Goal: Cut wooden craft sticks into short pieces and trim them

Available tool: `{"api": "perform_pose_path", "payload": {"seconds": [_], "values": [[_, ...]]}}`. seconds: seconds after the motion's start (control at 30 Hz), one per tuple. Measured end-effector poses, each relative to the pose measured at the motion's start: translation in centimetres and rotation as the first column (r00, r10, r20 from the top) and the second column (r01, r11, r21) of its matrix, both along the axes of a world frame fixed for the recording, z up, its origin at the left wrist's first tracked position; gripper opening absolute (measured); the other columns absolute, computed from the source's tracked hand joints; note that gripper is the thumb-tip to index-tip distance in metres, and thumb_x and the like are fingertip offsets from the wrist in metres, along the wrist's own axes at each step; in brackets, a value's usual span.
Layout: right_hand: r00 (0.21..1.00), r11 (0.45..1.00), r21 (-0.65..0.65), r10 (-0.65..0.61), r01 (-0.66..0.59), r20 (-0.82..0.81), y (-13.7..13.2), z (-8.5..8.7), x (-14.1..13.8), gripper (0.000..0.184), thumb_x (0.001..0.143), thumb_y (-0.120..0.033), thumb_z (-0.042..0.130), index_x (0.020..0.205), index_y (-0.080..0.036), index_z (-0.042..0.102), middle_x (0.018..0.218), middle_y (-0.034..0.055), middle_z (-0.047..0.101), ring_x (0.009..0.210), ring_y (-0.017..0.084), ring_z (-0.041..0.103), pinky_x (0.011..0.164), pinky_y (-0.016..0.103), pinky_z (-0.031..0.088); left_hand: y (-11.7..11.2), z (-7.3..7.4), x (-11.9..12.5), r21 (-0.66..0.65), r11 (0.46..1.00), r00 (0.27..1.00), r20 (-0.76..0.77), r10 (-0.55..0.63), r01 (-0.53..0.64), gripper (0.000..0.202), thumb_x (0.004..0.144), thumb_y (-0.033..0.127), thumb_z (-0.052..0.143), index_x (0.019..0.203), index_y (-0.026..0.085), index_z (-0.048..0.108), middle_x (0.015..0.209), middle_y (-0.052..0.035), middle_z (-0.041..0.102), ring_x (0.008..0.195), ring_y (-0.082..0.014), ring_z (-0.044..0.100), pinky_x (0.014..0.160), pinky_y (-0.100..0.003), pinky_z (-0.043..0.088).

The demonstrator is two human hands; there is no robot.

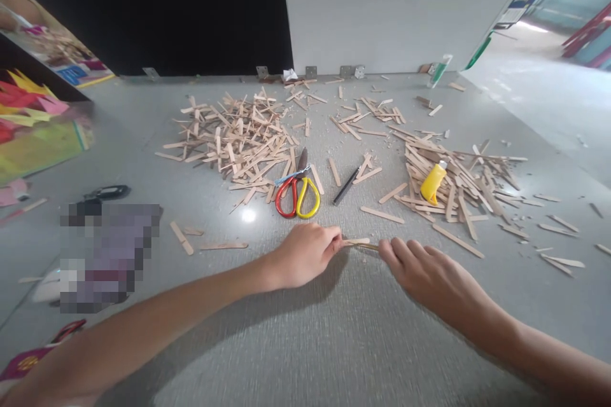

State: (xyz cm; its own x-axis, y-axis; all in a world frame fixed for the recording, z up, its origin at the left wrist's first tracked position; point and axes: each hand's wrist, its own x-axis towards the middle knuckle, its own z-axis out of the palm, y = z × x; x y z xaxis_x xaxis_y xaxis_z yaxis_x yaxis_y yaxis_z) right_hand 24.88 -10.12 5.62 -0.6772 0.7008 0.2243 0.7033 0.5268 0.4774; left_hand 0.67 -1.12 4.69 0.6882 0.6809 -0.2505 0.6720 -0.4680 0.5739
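My left hand (308, 255) is closed, thumb and fingers pinching a flat wooden craft stick (359, 241) that points to the right. Opposite it, my right hand (422, 265) is closed round the end of a thin brownish strip (368, 247). The strip runs across to the stick beside my left fingers; its exact kind is too small to tell. Just beyond my hands lie scissors (300, 196) with one red and one yellow handle loop, and a black pen-like tool (347, 186).
A heap of short craft sticks (243, 133) spreads at the back left, another pile (453, 178) at the right with a yellow cutter (433, 183) on top. A black and grey panel (382, 13) stands behind. Left are a computer mouse (48, 286) and coloured paper (38, 140).
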Motion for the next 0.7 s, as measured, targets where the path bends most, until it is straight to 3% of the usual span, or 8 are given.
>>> {"api": "perform_pose_path", "payload": {"seconds": [0.07,0.17,0.37,0.47,0.6,0.7], "values": [[1.000,1.000,0.027,-0.004,0.004,-0.002,0.0,0.0,-0.1,0.038,0.097,0.008,0.040,0.103,-0.019,0.066,0.065,0.0005,0.060,0.052,0.017,0.051,0.051,0.032,0.034,-0.1,0.0,0.1,0.012,1.000,1.000,-0.010,0.004,-0.004,0.028,0.106,0.018,0.052,0.083,0.019,0.067,0.068,-0.0007,0.064,0.058,-0.0164,0.051,0.060,-0.031,0.022],[0.999,1.000,0.013,-0.023,0.023,0.025,0.5,-0.3,0.2,0.034,0.100,0.004,0.043,0.088,-0.021,0.062,0.059,0.0000,0.057,0.047,0.015,0.049,0.049,0.032,0.028,-0.1,-0.1,0.2,0.016,1.000,1.000,-0.013,0.010,-0.009,0.030,0.106,0.017,0.054,0.080,0.020,0.069,0.067,-0.0006,0.066,0.059,-0.0166,0.056,0.061,-0.030,0.026],[0.996,0.976,-0.197,0.088,-0.089,-0.013,4.0,-0.7,1.6,0.028,0.103,0.001,0.045,0.089,-0.021,0.058,0.056,-0.0034,0.057,0.042,0.012,0.043,0.051,0.034,0.015,-0.2,-0.7,0.4,0.043,0.997,0.998,-0.022,0.060,-0.059,0.030,0.107,0.020,0.053,0.085,0.020,0.073,0.078,-0.0045,0.075,0.069,-0.0204,0.065,0.063,-0.030,0.031],[0.990,0.965,-0.231,0.139,-0.128,0.029,4.5,-0.1,1.5,0.029,0.102,0.002,0.045,0.088,-0.021,0.056,0.057,-0.0036,0.058,0.042,0.011,0.043,0.051,0.033,0.015,-0.6,-1.1,0.4,0.045,0.996,0.997,-0.027,0.077,-0.076,0.027,0.106,0.019,0.052,0.087,0.020,0.072,0.078,-0.0040,0.074,0.070,-0.0205,0.065,0.065,-0.029,0.033],[0.986,0.986,-0.157,0.076,-0.052,0.152,3.4,1.2,0.0,0.033,0.094,0.008,0.045,0.083,-0.021,0.056,0.053,-0.0018,0.056,0.039,0.013,0.044,0.047,0.035,0.013,-1.0,-0.9,0.3,0.018,0.996,0.996,-0.018,0.082,-0.082,0.027,0.107,0.019,0.049,0.089,0.021,0.069,0.077,-0.0027,0.071,0.070,-0.0202,0.063,0.067,-0.030,0.034],[0.971,0.979,-0.203,0.080,-0.033,0.224,3.6,1.4,-0.2,0.031,0.092,0.007,0.048,0.085,-0.021,0.057,0.053,-0.0022,0.057,0.039,0.013,0.046,0.046,0.034,0.014,-0.6,-0.3,-0.1,-0.031,0.999,0.999,0.016,0.041,-0.041,0.027,0.108,0.021,0.046,0.091,0.021,0.067,0.073,-0.0004,0.066,0.069,-0.0187,0.061,0.066,-0.029,0.036]]}}
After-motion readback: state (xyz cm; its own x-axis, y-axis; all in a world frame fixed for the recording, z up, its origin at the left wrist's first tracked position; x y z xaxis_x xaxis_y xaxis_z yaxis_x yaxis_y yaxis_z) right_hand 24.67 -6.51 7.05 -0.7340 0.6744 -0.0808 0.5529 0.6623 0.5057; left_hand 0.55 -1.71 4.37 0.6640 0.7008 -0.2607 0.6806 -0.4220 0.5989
